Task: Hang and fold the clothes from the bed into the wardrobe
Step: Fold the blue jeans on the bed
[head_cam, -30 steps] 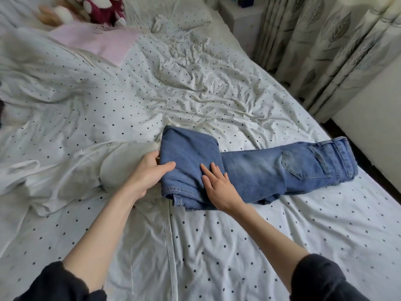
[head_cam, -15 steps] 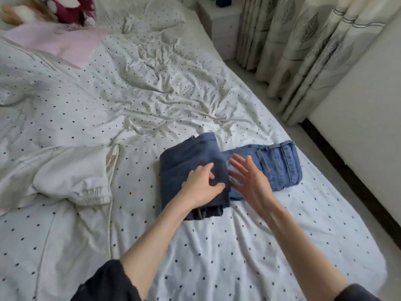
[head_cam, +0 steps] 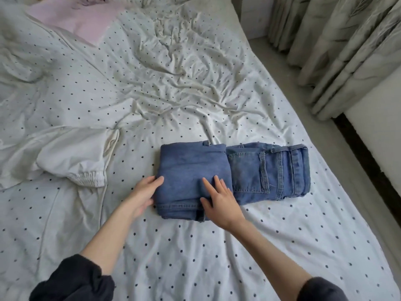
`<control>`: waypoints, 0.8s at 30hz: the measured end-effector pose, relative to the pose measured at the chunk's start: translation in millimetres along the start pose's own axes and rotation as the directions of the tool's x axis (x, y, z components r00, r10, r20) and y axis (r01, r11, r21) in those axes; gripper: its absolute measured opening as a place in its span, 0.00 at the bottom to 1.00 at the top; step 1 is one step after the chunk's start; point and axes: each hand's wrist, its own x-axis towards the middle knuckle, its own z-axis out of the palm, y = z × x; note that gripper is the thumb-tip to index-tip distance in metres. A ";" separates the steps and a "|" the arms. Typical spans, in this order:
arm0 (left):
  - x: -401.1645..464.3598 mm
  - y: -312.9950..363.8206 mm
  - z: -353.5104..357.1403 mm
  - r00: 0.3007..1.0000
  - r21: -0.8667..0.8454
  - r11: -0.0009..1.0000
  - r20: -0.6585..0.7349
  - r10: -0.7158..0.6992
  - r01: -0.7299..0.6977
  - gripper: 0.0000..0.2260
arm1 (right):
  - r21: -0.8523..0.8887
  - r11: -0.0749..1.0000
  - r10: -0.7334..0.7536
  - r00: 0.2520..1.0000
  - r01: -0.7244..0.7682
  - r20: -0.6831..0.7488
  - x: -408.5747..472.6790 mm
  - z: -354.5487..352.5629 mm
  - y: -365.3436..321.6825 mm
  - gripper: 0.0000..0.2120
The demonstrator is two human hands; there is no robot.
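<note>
The jeans (head_cam: pixel 234 177) lie on the near right part of the bed (head_cam: pixel 195 257), folded into a thick packet. The legs are laid over to the left and make the darker upper layer; the waistband and one back pocket lie uncovered at the right end, toward the bed's edge.

The left hand (head_cam: pixel 144 195) is at the left fold of the packet, thumb on top of the cloth and fingers against its side. It seems to cup the edge, but I cannot tell if the fingers go under it. The right hand (head_cam: pixel 221 203) lies flat on the upper layer near its near edge, fingers straight and a little spread, pressing and holding nothing. I think this placing is to keep the layers from sliding while the fold is squared, and maybe to prepare one more fold over the waistband or a lift.

The sheet is white with small dark dots and much wrinkled in the middle, so it is a soft and uneven ground for folding. A white garment (head_cam: pixel 71 159) with an elastic cuff lies to the left, apart from the jeans. A pink cloth (head_cam: pixel 73 18) is at the far left. On the right are the floor, pale patterned curtains (head_cam: pixel 338 46) and a light wall with a dark base. No wardrobe is in sight.
</note>
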 end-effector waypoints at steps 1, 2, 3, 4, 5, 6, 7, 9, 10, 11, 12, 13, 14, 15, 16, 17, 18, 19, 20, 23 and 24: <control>0.4 0.7 -2.2 1.000 0.001 1.000 0.005 0.015 -0.015 0.04 | 0.036 0.999 -0.003 1.000 0.003 0.016 2.4 -0.3 1.6 0.27; 0.5 1.7 -3.5 0.999 -0.008 0.999 0.006 0.040 -0.040 0.04 | 0.083 0.997 -0.008 1.000 0.006 0.025 4.0 -1.4 3.8 0.26; -0.8 2.4 -4.0 0.997 -0.004 0.997 0.004 0.075 -0.075 0.06 | 0.144 0.989 -0.013 1.000 0.010 0.026 5.2 -3.9 7.0 0.24; -5.3 4.4 -3.3 0.995 -0.019 0.994 0.003 0.104 -0.103 0.10 | 0.217 0.976 -0.017 1.000 0.013 0.014 6.0 -7.4 10.7 0.23; -10.8 6.8 -1.2 0.991 -0.032 0.991 0.005 0.133 -0.133 0.12 | 0.287 0.958 -0.014 1.000 0.016 -0.010 6.1 -13.4 14.4 0.21; -17.3 10.5 1.6 0.987 -0.057 0.986 0.012 0.157 -0.156 0.13 | 0.361 0.933 -0.005 0.999 0.016 -0.031 5.9 -21.3 18.5 0.19; -24.4 15.8 5.6 0.982 -0.072 0.981 0.033 0.185 -0.183 0.15 | 0.454 0.891 0.017 0.999 0.005 -0.045 4.7 -31.1 21.9 0.18; -40.9 32.0 16.9 0.967 -0.061 0.972 0.108 0.232 -0.226 0.21 | 0.691 0.722 0.093 0.995 -0.046 -0.032 -1.8 -53.5 29.8 0.17; -48.4 41.2 24.7 0.956 -0.056 0.967 0.151 0.253 -0.247 0.24 | 0.793 0.604 0.123 0.992 -0.074 -0.002 -6.8 -64.0 34.4 0.17; -52.5 48.3 33.3 0.942 -0.046 0.961 0.190 0.275 -0.271 0.26 | 0.868 0.487 0.145 0.989 -0.100 0.032 -11.8 -73.7 39.3 0.18; -57.3 55.2 42.7 0.927 -0.034 0.955 0.230 0.295 -0.295 0.27 | 0.912 0.396 0.159 0.986 -0.108 0.048 -15.6 -82.1 44.5 0.19; -60.2 61.1 56.4 0.910 -0.012 0.946 0.271 0.314 -0.323 0.27 | 0.937 0.336 0.175 0.984 -0.096 0.038 -20.6 -92.5 51.9 0.19; -62.8 65.9 70.7 0.895 0.022 0.937 0.302 0.327 -0.349 0.28 | 0.951 0.301 0.192 0.981 -0.075 0.017 -24.5 -101.1 59.8 0.19; -63.3 68.6 87.5 0.878 0.063 0.921 0.334 0.343 -0.384 0.28 | 0.959 0.277 0.211 0.978 -0.059 0.000 -29.3 -110.8 66.7 0.19; -63.1 70.3 105.0 0.860 0.116 0.898 0.364 0.358 -0.424 0.29 | 0.962 0.270 0.227 0.974 -0.051 -0.012 -32.2 -118.7 74.0 0.19; -62.2 69.1 123.1 0.843 0.184 0.865 0.388 0.372 -0.466 0.28 | 0.964 0.263 0.237 0.971 -0.049 -0.016 -35.8 -126.0 79.6 0.21; -61.4 66.9 138.4 0.829 0.265 0.818 0.403 0.388 -0.511 0.27 | 0.964 0.261 0.239 0.971 -0.056 -0.008 -37.2 -131.3 82.5 0.22; -59.1 61.9 156.8 0.808 0.345 0.754 0.431 0.401 -0.559 0.27 | 0.962 0.266 0.244 0.970 -0.069 0.003 -40.5 -136.4 87.0 0.22; -58.6 56.6 174.7 0.785 0.412 0.686 0.469 0.405 -0.600 0.28 | 0.954 0.288 0.245 0.969 -0.084 0.012 -42.0 -139.3 93.6 0.21; -56.6 36.9 208.9 0.696 0.476 0.527 0.612 0.376 -0.704 0.29 | 0.932 0.348 0.283 0.959 -0.106 0.003 -45.5 -143.9 107.6 0.22; -57.4 31.6 212.7 0.650 0.439 0.506 0.656 0.384 -0.742 0.27 | 0.921 0.375 0.310 0.951 -0.107 -0.016 -45.4 -142.3 114.8 0.20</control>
